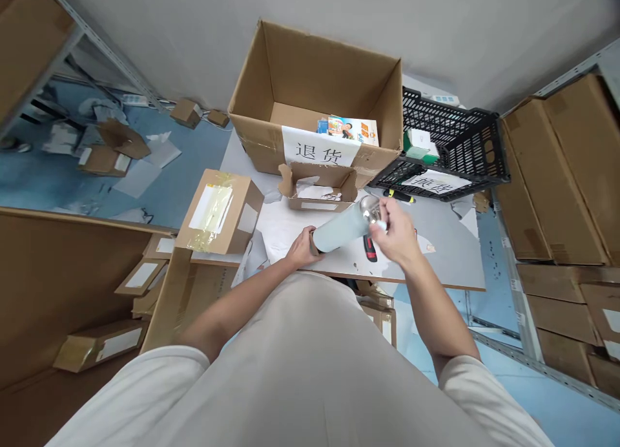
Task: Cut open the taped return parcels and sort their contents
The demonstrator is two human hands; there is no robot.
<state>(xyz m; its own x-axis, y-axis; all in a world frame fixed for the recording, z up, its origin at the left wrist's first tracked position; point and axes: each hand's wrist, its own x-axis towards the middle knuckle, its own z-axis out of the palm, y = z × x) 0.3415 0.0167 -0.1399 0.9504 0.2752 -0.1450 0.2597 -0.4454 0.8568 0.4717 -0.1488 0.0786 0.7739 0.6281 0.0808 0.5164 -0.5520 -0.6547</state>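
While the metal-topped bottle (341,229) is slanting above the table's (450,259) near edge, the right hand (396,229) is gripping its cap and the left hand (303,248) is clasping brown cardboard (314,243) at its base, presumably for balance. Beyond, a small open carton (318,206) is partly obstructing a large carton (329,59); a red utility knife (370,248) is lying nearby, a black crate (477,176) occupying the far right corner.

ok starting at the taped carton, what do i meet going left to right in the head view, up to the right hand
Taped carton → left hand → pale cylinder → right hand.
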